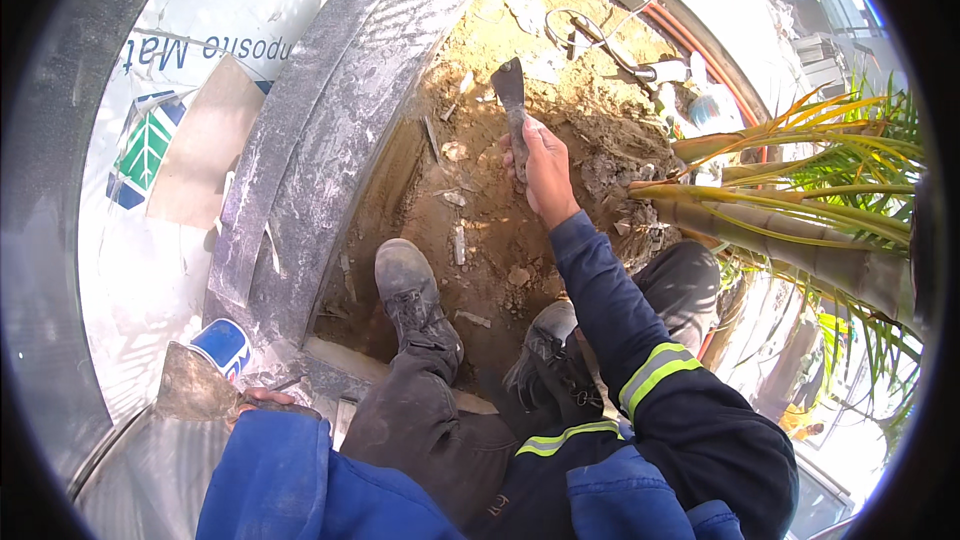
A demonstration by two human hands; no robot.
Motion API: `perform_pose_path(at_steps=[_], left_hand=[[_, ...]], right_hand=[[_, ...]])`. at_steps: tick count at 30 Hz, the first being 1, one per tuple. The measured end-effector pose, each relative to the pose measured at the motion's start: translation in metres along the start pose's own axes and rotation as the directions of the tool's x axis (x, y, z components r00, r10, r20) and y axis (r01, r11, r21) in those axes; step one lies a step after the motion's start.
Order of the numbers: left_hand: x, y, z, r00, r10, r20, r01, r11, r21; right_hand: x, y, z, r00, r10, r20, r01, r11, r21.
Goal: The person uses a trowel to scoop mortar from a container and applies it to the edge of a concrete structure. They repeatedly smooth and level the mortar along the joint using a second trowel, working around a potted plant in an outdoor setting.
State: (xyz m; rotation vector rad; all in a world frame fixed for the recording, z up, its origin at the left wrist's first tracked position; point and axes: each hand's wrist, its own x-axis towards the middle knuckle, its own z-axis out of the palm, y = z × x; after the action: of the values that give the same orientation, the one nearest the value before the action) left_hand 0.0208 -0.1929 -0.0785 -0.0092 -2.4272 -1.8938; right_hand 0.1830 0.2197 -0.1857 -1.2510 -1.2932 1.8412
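You're gripping the narrow scraper [509, 90] in your right hand [548, 172] over the sandy soil [490, 220], and your left hand [268, 401] is clamping the wide scraper [196, 386] (a blue container [222, 345] sitting beside it)!

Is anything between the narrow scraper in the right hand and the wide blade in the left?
Yes: in this view the dusty grey ledge lies between the narrow scraper and the wide blade; its height is hard to judge.
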Motion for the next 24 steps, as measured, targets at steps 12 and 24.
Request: perform_pose_path(at_steps=[12, 24], left_hand=[[0.016, -0.012, 0.046, 0.996, -0.034, 0.079, 0.032, 0.999, 0.019], [0.004, 0.005, 0.092, 0.979, -0.051, 0.199, 0.052, 0.999, -0.002]], right_hand=[[0.111, 0.006, -0.013, 0.993, -0.092, -0.070, 0.096, 0.994, 0.054], [0.094, 0.023, -0.003, 0.997, -0.065, 0.046, 0.068, 0.996, -0.061]])
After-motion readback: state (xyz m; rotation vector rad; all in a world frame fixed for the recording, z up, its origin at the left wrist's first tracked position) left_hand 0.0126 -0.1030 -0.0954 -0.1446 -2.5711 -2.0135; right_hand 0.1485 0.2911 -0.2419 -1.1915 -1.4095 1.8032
